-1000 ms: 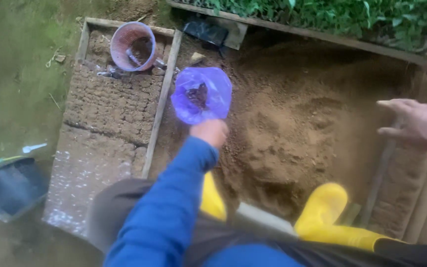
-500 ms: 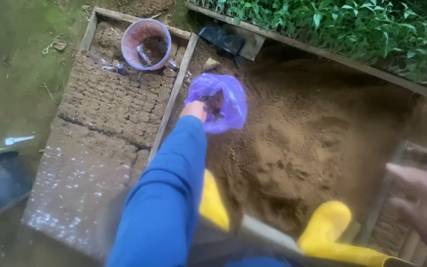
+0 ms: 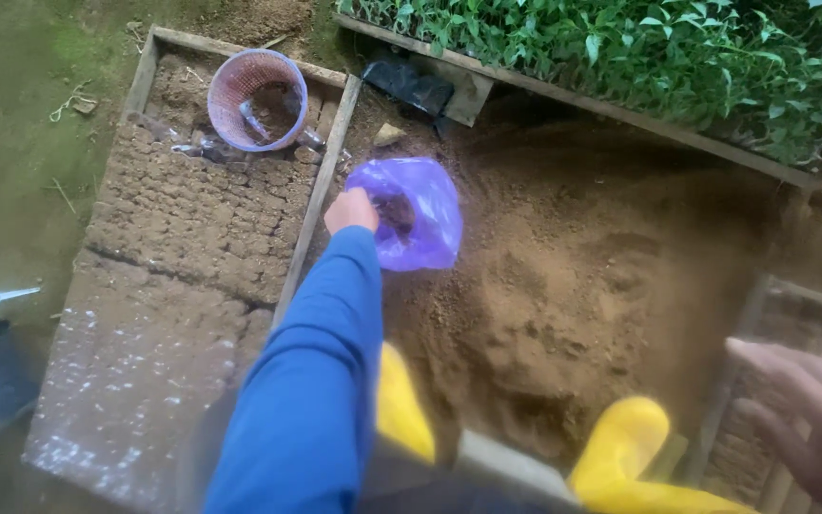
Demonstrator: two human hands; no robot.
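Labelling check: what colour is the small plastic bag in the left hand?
Translucent purple plastic bag, soil inside, held by the left hand; head view.

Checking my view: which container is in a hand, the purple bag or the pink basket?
The purple bag, gripped by the left hand over the soil; the pink basket sits untouched in the wooden frame.

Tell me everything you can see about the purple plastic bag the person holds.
The purple plastic bag is thin, glossy and translucent, with a crumpled, creased skin. Its mouth gapes upward, and a dark lump of soil shows inside. The left hand, at the end of a blue sleeve, pinches its left edge; nothing else visibly touches it. It hangs over the heap of loose brown soil, just right of the wooden frame rail. Whether its bottom rests on the soil cannot be told.
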